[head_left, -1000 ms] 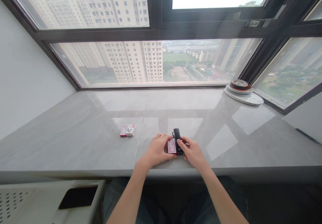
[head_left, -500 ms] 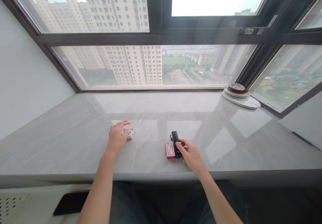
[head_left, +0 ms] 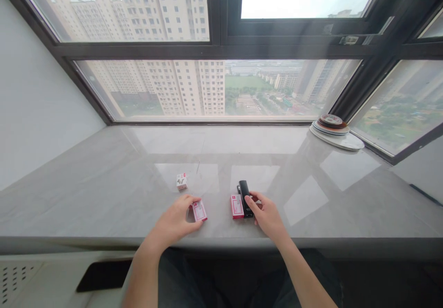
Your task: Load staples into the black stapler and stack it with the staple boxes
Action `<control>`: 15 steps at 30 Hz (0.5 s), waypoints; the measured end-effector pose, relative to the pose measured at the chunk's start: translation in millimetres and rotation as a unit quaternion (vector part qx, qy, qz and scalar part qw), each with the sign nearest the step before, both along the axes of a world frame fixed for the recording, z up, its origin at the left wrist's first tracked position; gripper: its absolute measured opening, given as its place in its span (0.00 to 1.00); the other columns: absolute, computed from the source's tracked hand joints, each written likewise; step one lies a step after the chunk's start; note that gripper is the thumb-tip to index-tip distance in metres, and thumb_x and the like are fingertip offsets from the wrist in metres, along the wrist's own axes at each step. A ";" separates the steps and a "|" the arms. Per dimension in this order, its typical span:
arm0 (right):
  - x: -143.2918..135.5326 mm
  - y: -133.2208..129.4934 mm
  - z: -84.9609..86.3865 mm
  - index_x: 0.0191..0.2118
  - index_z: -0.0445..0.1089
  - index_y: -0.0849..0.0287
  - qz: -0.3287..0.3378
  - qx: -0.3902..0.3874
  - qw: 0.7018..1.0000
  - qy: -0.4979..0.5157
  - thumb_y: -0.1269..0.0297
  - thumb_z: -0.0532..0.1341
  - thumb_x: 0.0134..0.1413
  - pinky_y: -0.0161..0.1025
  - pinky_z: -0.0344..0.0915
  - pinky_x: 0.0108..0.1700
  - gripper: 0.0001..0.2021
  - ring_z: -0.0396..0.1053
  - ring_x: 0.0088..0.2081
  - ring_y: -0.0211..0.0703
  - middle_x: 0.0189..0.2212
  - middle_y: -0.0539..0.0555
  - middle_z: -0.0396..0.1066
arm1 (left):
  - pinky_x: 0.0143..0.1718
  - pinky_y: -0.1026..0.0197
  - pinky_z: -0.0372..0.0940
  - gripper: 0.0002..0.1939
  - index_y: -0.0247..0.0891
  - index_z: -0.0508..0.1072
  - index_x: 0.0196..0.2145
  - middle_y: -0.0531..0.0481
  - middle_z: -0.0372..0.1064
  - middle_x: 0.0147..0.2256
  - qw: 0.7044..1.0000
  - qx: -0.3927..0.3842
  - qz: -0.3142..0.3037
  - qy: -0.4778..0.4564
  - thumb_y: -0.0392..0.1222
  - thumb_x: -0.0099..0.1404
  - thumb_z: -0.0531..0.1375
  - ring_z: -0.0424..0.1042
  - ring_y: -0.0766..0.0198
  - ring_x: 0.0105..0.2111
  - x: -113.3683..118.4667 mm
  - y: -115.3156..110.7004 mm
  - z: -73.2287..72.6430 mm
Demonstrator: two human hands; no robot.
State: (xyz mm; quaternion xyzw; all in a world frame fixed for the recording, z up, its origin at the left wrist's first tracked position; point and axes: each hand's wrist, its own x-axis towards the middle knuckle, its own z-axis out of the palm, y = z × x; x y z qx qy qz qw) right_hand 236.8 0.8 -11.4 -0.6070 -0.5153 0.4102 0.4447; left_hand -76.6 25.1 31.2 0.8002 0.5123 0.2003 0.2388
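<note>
Between its thumb and fingers my left hand (head_left: 176, 220) grips a small red-and-white box (head_left: 200, 210) by its ends, low over or on the sill. My right hand (head_left: 266, 213) is closed on a black stapler (head_left: 244, 197), thumb on its near side and fingers round the right. Against the stapler's left side lies another red-and-white box (head_left: 237, 206). Farther back, behind my left hand, a small white box (head_left: 182, 181) with red marks sits by itself. The lettering on the boxes is too small to read.
All of this is on a glossy grey stone sill (head_left: 86, 188) under the window. A stack of plates (head_left: 335, 133) stands at the back right corner. Below the front edge, at left, a black flat object (head_left: 104, 275) lies on a white surface.
My left hand has come from the white box toward me and to the right, and now holds a red-and-white box. My right hand and the stapler stay together, nearly still.
</note>
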 end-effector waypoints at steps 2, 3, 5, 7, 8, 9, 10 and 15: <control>-0.8 -0.2 0.5 0.53 0.72 0.56 0.000 -0.001 1.000 -0.006 0.38 0.57 0.62 0.34 0.60 0.19 0.27 0.63 0.17 0.33 0.37 0.52 0.74 | 0.59 0.53 0.64 0.27 0.47 0.71 0.58 0.49 0.70 0.54 0.999 0.007 -0.030 -0.045 0.44 0.61 0.64 0.70 0.53 0.55 38.1 -1.9 12.2; -1.0 -0.3 1.0 0.53 0.72 0.56 0.001 0.000 1.000 -0.008 0.38 0.57 0.62 0.34 0.60 0.18 0.27 0.62 0.17 0.33 0.36 0.52 0.75 | 0.59 0.53 0.64 0.27 0.47 0.71 0.58 0.48 0.70 0.54 0.997 0.019 -0.039 -0.064 0.43 0.61 0.65 0.69 0.53 0.55 55.5 -1.2 16.4; -1.2 -0.6 2.4 0.52 0.72 0.56 0.006 0.006 1.000 -0.014 0.39 0.56 0.63 0.34 0.59 0.19 0.27 0.63 0.18 0.34 0.36 0.52 0.75 | 0.60 0.53 0.63 0.28 0.48 0.71 0.58 0.48 0.70 0.54 0.993 0.023 -0.062 -0.098 0.42 0.60 0.66 0.69 0.53 0.56 83.5 1.6 20.3; -1.2 -1.1 3.7 0.51 0.73 0.57 0.009 0.020 0.999 -0.022 0.39 0.56 0.63 0.34 0.60 0.20 0.26 0.64 0.20 0.35 0.35 0.53 0.75 | 0.60 0.54 0.63 0.28 0.50 0.70 0.58 0.50 0.70 0.55 0.988 -0.003 -0.088 -0.126 0.42 0.60 0.66 0.69 0.54 0.57 100.5 3.8 18.2; -1.3 -1.5 4.1 0.50 0.73 0.58 0.008 0.025 0.999 -0.026 0.39 0.56 0.63 0.33 0.60 0.21 0.26 0.65 0.21 0.35 0.35 0.53 0.75 | 0.59 0.55 0.64 0.29 0.51 0.70 0.59 0.51 0.70 0.55 0.986 -0.023 -0.096 -0.137 0.43 0.60 0.67 0.70 0.55 0.56 105.0 4.2 15.3; -1.6 -2.0 4.3 0.50 0.73 0.58 0.007 0.026 0.999 -0.029 0.39 0.56 0.63 0.34 0.61 0.21 0.26 0.66 0.21 0.35 0.35 0.53 0.75 | 0.57 0.56 0.65 0.30 0.52 0.69 0.59 0.52 0.71 0.55 0.983 -0.043 -0.101 -0.145 0.44 0.59 0.68 0.71 0.55 0.55 107.4 4.3 11.6; -2.1 -2.6 4.3 0.50 0.73 0.58 0.005 0.022 0.999 -0.030 0.39 0.56 0.63 0.34 0.60 0.21 0.26 0.66 0.20 0.35 0.35 0.53 0.75 | 0.55 0.57 0.66 0.31 0.53 0.69 0.59 0.53 0.71 0.55 0.982 -0.059 -0.101 -0.149 0.45 0.58 0.69 0.72 0.56 0.53 108.2 4.2 7.3; -5.2 -6.0 4.4 0.53 0.68 0.56 0.020 -0.005 0.999 -0.030 0.38 0.53 0.65 0.36 0.59 0.18 0.27 0.64 0.16 0.35 0.37 0.53 0.75 | 0.48 0.59 0.68 0.34 0.52 0.68 0.58 0.54 0.75 0.50 0.981 -0.068 -0.091 -0.159 0.46 0.54 0.73 0.74 0.57 0.47 106.4 6.0 -10.0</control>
